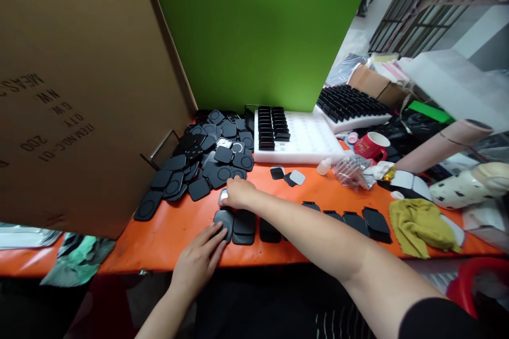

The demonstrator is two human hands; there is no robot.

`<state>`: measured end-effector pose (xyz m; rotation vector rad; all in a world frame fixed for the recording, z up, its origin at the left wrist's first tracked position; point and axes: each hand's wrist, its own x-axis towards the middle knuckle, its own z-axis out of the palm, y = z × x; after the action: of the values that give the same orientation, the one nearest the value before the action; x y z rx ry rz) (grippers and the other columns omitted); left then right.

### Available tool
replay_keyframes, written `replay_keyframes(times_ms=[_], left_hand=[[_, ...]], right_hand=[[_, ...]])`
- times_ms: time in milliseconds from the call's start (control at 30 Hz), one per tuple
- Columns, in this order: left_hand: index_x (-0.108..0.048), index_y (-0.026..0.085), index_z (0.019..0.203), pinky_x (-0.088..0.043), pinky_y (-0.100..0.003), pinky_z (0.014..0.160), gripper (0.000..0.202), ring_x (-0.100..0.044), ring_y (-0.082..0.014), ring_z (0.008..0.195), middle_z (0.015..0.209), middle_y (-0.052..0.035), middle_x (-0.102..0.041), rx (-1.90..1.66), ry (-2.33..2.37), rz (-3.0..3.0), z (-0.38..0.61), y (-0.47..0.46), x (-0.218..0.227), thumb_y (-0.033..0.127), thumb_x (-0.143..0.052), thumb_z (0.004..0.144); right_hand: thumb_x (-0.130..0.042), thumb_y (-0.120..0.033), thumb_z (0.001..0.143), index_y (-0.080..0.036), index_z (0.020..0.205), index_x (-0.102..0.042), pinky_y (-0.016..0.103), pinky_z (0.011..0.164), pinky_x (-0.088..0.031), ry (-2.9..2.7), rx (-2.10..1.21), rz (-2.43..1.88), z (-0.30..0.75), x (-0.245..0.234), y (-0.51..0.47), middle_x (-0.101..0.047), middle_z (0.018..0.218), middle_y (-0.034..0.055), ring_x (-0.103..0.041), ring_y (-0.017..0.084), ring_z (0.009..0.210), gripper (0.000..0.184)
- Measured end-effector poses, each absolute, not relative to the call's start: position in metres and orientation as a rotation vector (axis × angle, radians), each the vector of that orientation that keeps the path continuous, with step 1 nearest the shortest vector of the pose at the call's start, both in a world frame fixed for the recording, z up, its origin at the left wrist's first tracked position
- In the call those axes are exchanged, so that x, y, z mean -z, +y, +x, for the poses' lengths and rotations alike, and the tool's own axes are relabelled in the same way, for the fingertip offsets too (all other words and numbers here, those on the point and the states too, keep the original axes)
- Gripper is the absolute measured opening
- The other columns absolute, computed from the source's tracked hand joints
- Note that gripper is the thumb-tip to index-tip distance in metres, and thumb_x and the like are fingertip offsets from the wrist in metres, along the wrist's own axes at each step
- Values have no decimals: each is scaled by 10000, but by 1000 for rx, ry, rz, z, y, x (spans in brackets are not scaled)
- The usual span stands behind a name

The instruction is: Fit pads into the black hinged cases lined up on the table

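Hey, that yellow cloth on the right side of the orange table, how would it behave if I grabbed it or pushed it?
The yellow cloth lies crumpled in soft folds, so it would probably hang limp when lifted. It looks thin, so likely light. Pushed, it would probably bunch up on the orange table rather than slide whole, and it cannot roll or tip.

The right hand (pixel 237 192) covers most of a small silver-edged piece (pixel 222 197), its shape unclear.

The cardboard box (pixel 79 90) carries upside-down print. It reads MEAS, N.W., G.W., QTY and 200. An item line ends in 01.
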<state>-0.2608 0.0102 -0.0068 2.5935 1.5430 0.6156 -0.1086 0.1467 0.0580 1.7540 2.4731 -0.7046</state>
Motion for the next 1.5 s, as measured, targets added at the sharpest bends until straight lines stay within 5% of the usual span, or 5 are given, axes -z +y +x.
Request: replay_keyframes(times_ms=[300,633,900,1167,1500], left_hand=[[-524,236,1189,-444,-409,946,352,-498,-237,1128,1259,-52,-511,-578,1529,2657,-263,7,8,312,-474,849],[-605,224,1013,-490,-351,856,230,-579,-228,975,1059,-75,-600,-769,1623,2431,-258,4,8,282,-477,831],[-499,161,1019,-490,-399,811,238,-576,-236,910,967,-112,-570,-963,1881,2177,-280,-12,9,292,-414,840],[-347,185,1300,-308,-453,1012,602,-352,-272,1240,1334,-117,-409,-532,1634,2211,-268,36,-15,367,-537,758],[-579,212,1067,-414,-389,810,614,-541,-309,969,983,-90,-608,-297,1635,2033,-261,59,-57,419,-714,506]], right_hand=[[-697,-573,473,-124,1002,-595,384,716,-473,2455,657,1754,-116,-60,155,-574,1045,173,-564,310,940,702],[-346,-422,873,-129,1014,-579,350,763,-453,2861,532,1661,-125,-62,71,-634,957,113,-570,231,915,401],[-298,-492,859,-28,1329,-307,400,1084,-114,2964,691,1443,-116,-30,28,-249,1414,155,-162,238,1319,661],[-612,-489,673,-124,1170,-495,416,866,-408,2867,549,1422,-70,-61,61,-554,1133,160,-489,305,1064,628],[-706,-510,501,-175,914,-629,330,613,-463,2735,492,1087,-80,-81,74,-631,893,106,-593,264,779,538]])
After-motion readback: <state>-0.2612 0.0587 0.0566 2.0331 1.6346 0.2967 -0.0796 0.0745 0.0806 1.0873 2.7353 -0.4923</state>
